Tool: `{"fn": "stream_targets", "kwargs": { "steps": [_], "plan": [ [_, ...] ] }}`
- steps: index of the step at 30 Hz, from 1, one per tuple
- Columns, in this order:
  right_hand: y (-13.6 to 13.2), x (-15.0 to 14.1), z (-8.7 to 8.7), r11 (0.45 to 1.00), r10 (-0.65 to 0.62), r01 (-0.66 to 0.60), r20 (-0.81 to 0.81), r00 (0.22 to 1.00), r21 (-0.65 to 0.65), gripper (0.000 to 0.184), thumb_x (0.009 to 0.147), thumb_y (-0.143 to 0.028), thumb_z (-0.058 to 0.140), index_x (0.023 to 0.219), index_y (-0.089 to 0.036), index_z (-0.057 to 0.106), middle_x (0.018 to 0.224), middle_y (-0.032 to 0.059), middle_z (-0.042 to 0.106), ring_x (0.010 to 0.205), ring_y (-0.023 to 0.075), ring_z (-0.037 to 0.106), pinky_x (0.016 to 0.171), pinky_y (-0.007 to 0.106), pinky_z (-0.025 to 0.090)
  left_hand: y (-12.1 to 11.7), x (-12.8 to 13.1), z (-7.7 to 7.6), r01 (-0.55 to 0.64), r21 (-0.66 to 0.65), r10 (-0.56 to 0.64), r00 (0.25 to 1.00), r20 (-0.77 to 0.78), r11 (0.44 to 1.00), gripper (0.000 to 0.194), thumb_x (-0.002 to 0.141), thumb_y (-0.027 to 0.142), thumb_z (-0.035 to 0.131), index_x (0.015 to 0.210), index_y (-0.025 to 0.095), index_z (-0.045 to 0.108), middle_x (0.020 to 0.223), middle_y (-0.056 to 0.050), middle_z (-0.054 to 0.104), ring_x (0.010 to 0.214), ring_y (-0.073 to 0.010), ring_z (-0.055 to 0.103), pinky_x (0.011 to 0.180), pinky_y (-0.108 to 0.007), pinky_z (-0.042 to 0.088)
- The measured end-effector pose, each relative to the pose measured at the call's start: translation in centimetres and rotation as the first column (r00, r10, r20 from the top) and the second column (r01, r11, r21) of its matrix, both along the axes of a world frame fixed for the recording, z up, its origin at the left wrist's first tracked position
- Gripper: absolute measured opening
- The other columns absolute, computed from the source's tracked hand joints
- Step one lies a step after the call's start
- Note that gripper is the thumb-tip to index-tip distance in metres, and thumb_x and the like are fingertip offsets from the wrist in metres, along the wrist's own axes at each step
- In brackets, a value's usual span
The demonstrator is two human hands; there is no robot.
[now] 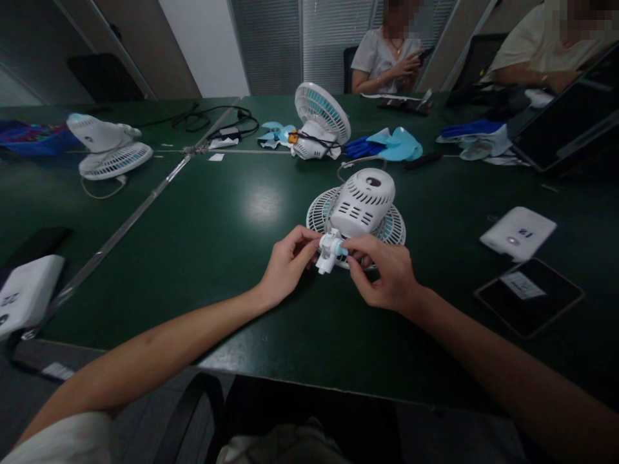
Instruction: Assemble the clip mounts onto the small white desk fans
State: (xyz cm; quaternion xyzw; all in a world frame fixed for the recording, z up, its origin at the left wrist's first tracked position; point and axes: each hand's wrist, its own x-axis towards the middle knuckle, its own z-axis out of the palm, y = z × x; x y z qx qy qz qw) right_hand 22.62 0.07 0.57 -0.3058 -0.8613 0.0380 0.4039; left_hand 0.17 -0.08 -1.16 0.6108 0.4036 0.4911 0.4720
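Note:
A white electric fan [365,209] lies grille-down on the green table, its vented motor housing facing up. At its near end is a white plastic joint [327,250] with a light-blue knob [340,248] on its right side. My left hand [290,261] pinches the joint from the left, thumb and fingertips closed on it. My right hand [384,269] grips the blue knob between thumb and index finger. Part of the grille [319,209] is hidden behind the housing and my hands.
A second fan [322,116] and blue fan blades [401,145] lie farther back; another fan [113,161] is at left. White power banks [520,232] and a dark tablet [529,296] lie at right. Two people sit across the table [217,232]. A black cable [207,119] curls behind.

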Motion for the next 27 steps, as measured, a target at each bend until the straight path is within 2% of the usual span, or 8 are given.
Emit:
{"fn": "stream_targets", "kwargs": {
  "steps": [3,9,12,16,19,22,27],
  "plan": [
    [0.11,-0.09,0.08,1.000,-0.019,0.018,0.026,0.999,0.021,0.026,0.093,-0.011,0.059,0.118,-0.019,0.059,0.096,0.0031,0.072,0.074,0.0133,0.068,0.062,0.026,0.051,0.06,0.00,0.00,-0.013,0.007,0.013,1.000,0.003,1.000,0.014,0.100,0.029,0.063,0.105,0.016,0.068,0.083,-0.003,0.065,0.065,-0.0106,0.056,0.059,-0.022,0.047],
    [0.50,0.01,-0.20,0.995,-0.093,0.095,-0.037,0.995,0.037,0.011,0.096,-0.018,0.061,0.106,-0.022,0.063,0.082,-0.0031,0.071,0.060,0.0094,0.065,0.057,0.023,0.050,-0.12,0.01,0.07,0.003,0.011,-0.003,1.000,-0.020,1.000,0.016,0.100,0.030,0.062,0.106,0.016,0.068,0.083,-0.003,0.065,0.068,-0.0112,0.058,0.061,-0.022,0.048],
    [0.61,0.19,-0.44,0.991,-0.119,0.121,-0.043,0.992,0.065,0.011,0.094,-0.018,0.063,0.104,-0.023,0.064,0.078,-0.0044,0.071,0.056,0.0095,0.064,0.055,0.023,0.050,-0.24,0.06,0.21,0.000,0.019,0.000,0.999,-0.036,1.000,0.016,0.100,0.031,0.063,0.105,0.016,0.068,0.082,-0.003,0.065,0.068,-0.0111,0.058,0.060,-0.022,0.048],
    [0.57,0.19,-0.26,0.990,-0.114,0.116,-0.029,0.993,0.074,0.013,0.091,-0.017,0.065,0.103,-0.022,0.063,0.072,-0.0057,0.068,0.054,0.0088,0.063,0.052,0.022,0.048,-0.24,0.04,0.23,0.001,0.013,-0.001,0.999,-0.052,1.000,0.018,0.101,0.032,0.062,0.106,0.016,0.068,0.084,-0.004,0.066,0.069,-0.0119,0.059,0.061,-0.023,0.049],
    [0.43,-0.04,0.07,0.994,-0.084,0.083,0.012,0.996,0.068,0.006,0.091,-0.021,0.067,0.089,-0.021,0.061,0.074,-0.0037,0.069,0.056,0.0094,0.062,0.051,0.023,0.046,-0.16,-0.01,0.12,-0.006,0.013,0.007,0.998,-0.058,1.000,0.018,0.101,0.032,0.061,0.106,0.016,0.067,0.086,-0.004,0.066,0.069,-0.0121,0.059,0.061,-0.022,0.049],
    [0.30,-0.30,0.19,0.996,-0.050,0.045,0.063,0.997,0.078,0.018,0.094,-0.022,0.067,0.079,-0.020,0.058,0.079,-0.0007,0.070,0.062,0.0102,0.063,0.055,0.025,0.045,-0.08,-0.03,0.02,-0.018,0.028,0.019,0.998,-0.057,0.999,0.017,0.101,0.031,0.060,0.106,0.016,0.067,0.086,-0.004,0.066,0.069,-0.0117,0.059,0.061,-0.022,0.049],
    [0.20,-0.20,0.04,0.999,-0.011,0.010,0.012,1.000,0.051,0.012,0.093,-0.020,0.068,0.085,-0.020,0.059,0.080,-0.0017,0.068,0.061,0.0094,0.061,0.055,0.024,0.045,-0.08,-0.03,-0.04,-0.007,0.018,0.008,0.999,-0.052,1.000,0.017,0.101,0.032,0.062,0.106,0.016,0.067,0.087,-0.004,0.067,0.069,-0.0113,0.059,0.061,-0.022,0.049]
  ]
}}
